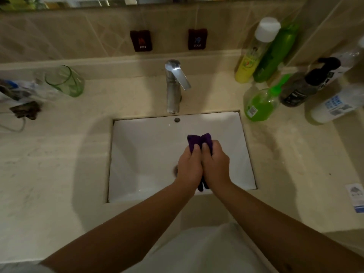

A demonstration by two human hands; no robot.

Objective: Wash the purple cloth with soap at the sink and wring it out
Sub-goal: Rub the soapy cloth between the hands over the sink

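Note:
Over the white rectangular sink (141, 146) both my hands squeeze the purple cloth (197, 139) between them. My left hand (190, 166) and my right hand (215, 164) are pressed side by side, thumbs on top of the bunched cloth. Two purple folds stick out above the thumbs, and a dark end hangs down below my wrists. A green pump bottle of liquid soap (260, 104) stands on the counter at the sink's right rear corner. No water is seen coming from the chrome tap (174, 87), which stands behind the basin.
Several bottles crowd the right rear counter: yellow (250, 62), green (275, 54), dark (303, 85) and white (338, 103). A green glass (65, 80) and some clutter sit at the left rear. Hot and cold tags hang on the tiled wall. The sink drain is partly hidden by my left hand.

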